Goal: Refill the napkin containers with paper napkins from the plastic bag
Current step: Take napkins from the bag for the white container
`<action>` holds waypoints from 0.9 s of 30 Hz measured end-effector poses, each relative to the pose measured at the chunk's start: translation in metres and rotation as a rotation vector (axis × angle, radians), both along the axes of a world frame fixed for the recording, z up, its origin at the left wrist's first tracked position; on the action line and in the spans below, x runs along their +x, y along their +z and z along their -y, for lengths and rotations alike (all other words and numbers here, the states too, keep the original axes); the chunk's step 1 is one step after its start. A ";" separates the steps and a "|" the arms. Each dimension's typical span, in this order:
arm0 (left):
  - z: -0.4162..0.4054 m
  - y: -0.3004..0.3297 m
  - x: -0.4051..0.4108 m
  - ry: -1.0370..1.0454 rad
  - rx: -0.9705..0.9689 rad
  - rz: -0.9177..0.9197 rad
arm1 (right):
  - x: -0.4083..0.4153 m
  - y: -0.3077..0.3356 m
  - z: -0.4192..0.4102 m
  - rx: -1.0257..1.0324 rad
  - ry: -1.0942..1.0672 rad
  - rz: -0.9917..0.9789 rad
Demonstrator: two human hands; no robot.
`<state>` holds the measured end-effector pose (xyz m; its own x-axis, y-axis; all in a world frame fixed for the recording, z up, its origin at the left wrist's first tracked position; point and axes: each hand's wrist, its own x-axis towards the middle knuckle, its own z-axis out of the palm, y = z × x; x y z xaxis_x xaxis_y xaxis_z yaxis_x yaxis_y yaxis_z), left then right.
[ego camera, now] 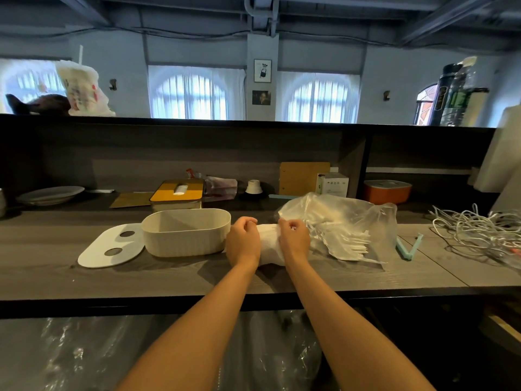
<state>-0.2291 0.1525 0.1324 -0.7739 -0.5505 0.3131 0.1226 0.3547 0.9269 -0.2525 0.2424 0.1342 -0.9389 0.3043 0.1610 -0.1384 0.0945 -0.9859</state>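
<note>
A cream oval napkin container [186, 232] stands open on the grey counter, nothing visible inside it. Its flat white lid [111, 246] with two round holes lies to its left. Right of the container, my left hand [242, 241] and my right hand [293, 238] both grip a white bundle of paper napkins [269, 246] lying on the counter. The bundle sticks out of the mouth of a clear plastic bag [346, 218], which holds more white napkins. A second container with a yellow lid [177, 193] and a napkin poking from its slot stands behind.
A mint green bag clip [408, 246] lies right of the bag, and a tangle of white cables [479, 232] beyond it. At the back stand an orange box [386, 191], a small white carton [332, 184] and a plate [50, 194].
</note>
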 end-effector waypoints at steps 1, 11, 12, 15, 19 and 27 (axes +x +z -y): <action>0.001 0.001 0.001 0.010 -0.043 -0.028 | 0.001 0.001 -0.001 0.005 -0.007 -0.013; 0.023 0.007 0.013 -0.448 -0.381 0.028 | 0.011 0.003 -0.003 0.177 -0.141 0.011; 0.026 0.008 0.016 -0.530 -0.421 0.029 | 0.012 0.003 -0.004 0.154 -0.160 0.002; 0.034 0.008 0.025 -0.645 -0.542 0.080 | 0.016 0.004 -0.004 0.088 -0.159 -0.032; 0.047 0.019 0.029 -0.548 -0.259 0.070 | 0.020 0.014 0.000 -0.178 0.130 -0.043; 0.063 0.036 0.037 -0.453 -0.065 0.229 | 0.017 0.007 0.007 -0.246 0.457 -0.021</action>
